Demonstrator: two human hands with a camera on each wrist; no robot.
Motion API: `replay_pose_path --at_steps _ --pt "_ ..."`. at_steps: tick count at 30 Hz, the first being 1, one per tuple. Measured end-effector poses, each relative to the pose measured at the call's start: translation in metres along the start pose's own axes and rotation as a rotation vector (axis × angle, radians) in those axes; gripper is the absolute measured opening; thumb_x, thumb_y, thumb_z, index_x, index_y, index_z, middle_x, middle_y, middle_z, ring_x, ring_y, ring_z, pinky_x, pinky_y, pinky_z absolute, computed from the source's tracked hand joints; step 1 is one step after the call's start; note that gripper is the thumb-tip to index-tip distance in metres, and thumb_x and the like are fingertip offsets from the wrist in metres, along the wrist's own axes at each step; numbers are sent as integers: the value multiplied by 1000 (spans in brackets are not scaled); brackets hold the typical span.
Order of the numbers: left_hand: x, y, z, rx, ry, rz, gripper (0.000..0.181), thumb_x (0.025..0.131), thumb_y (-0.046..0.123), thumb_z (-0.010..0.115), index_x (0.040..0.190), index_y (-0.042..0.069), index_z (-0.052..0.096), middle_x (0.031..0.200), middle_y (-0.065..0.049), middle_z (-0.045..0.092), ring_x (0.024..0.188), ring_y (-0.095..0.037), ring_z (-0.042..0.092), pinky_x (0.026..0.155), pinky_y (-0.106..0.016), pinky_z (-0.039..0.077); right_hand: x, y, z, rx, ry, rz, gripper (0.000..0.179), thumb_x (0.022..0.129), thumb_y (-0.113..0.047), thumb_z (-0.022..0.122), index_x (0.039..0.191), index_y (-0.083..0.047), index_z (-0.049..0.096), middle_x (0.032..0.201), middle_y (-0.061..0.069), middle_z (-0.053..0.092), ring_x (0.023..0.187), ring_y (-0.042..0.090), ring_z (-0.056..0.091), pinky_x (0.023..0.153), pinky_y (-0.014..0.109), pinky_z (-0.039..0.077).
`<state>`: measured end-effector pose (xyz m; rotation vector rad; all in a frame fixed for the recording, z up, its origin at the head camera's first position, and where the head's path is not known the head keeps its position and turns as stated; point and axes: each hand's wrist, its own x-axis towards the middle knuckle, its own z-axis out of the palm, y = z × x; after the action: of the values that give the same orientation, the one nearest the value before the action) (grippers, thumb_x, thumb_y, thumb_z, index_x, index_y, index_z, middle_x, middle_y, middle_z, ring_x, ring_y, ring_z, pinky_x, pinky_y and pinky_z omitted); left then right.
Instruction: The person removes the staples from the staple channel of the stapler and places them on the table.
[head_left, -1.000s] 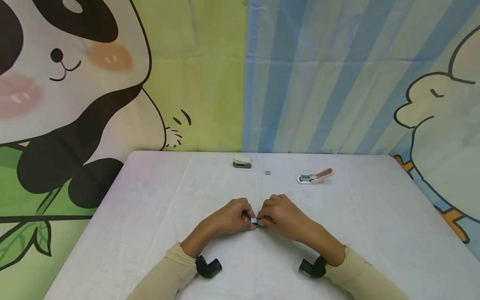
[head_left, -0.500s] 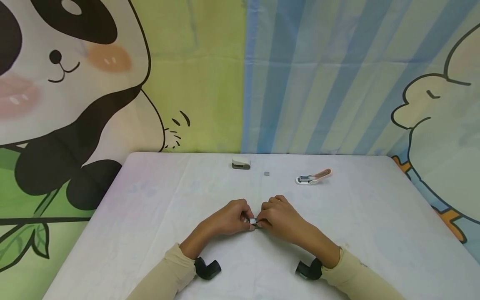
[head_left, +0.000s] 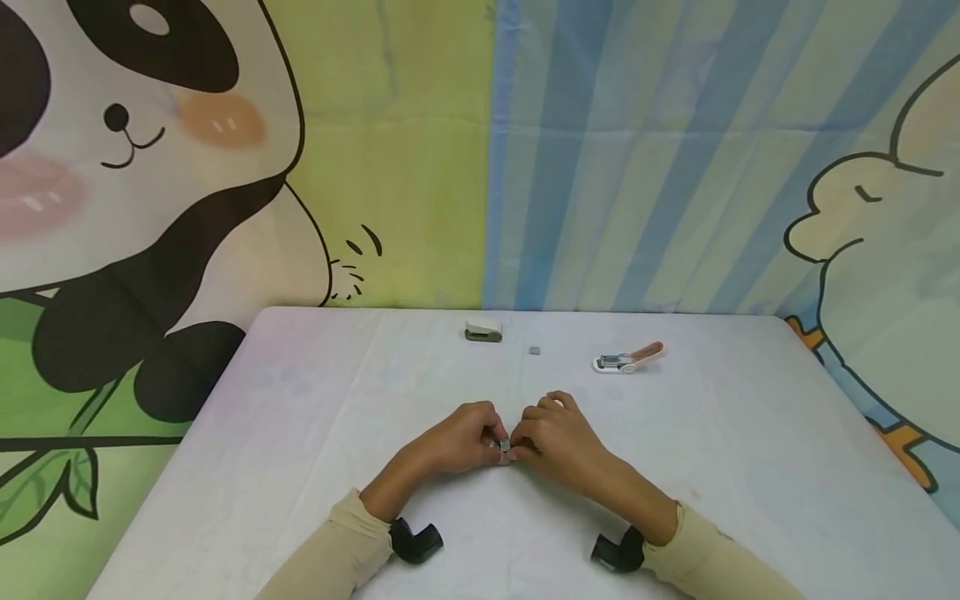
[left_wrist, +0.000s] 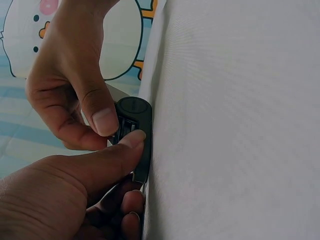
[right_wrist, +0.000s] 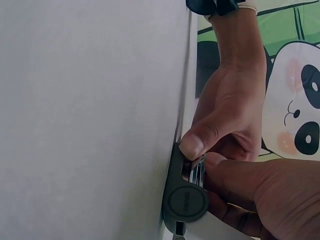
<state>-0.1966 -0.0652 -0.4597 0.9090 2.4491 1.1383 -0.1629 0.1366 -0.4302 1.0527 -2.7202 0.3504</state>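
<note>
Low over the middle of the table, my two hands meet at a small stapler, mostly covered by fingers in the head view. My left hand (head_left: 459,439) grips its dark green base (left_wrist: 143,112), thumb on the inner side near one end. The right wrist view shows the round pivot (right_wrist: 187,201) and a shiny metal magazine (right_wrist: 198,172) lying exposed. My right hand (head_left: 561,440) pinches at that magazine with thumb and forefinger, its thumb tip right against the metal. A pale part (right_wrist: 227,231) of the stapler swings away from the pivot beneath the right fingers.
At the back of the white table (head_left: 345,367) stands a white-and-dark stapler (head_left: 483,332). A small grey block (head_left: 534,351) lies right of it. Further right is an opened white stapler with an orange-brown handle (head_left: 630,358). A cartoon-printed curtain (head_left: 412,150) hangs behind.
My right fingers have shifted slightly left, closer to the left hand, covering more of the stapler's silver part. The left hand keeps its grip; things at the back have not moved.
</note>
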Motion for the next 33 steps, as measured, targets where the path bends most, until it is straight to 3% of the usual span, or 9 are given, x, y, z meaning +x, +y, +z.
replay_pose_path --at_steps 12,18,24,33 --pt "0 0 2 2 4 7 14 79 10 81 84 13 68 81 4 53 72 -9 50 64 -24 44 0 -6 5 -7 96 12 11 74 -24 85 78 -23 75 77 -13 62 80 12 53 102 53 29" --pt "0 0 1 -1 7 39 16 80 10 80 84 14 66 81 4 53 71 -8 50 64 -24 44 2 -6 7 -27 149 -66 11 74 -19 85 73 -20 74 88 -10 66 84 12 56 103 51 30" --pt "0 0 2 -1 11 37 16 79 10 80 84 14 65 81 4 53 70 -7 50 64 -24 44 2 -2 9 -37 183 -131 11 76 -15 82 71 -20 73 87 -9 67 83 12 56 103 53 30" --pt "0 1 1 -9 16 20 17 78 11 82 84 14 66 81 4 54 71 -7 51 63 -24 44 2 1 5 43 169 -135 14 75 -12 81 70 -20 71 82 -10 66 78 10 54 101 52 32"
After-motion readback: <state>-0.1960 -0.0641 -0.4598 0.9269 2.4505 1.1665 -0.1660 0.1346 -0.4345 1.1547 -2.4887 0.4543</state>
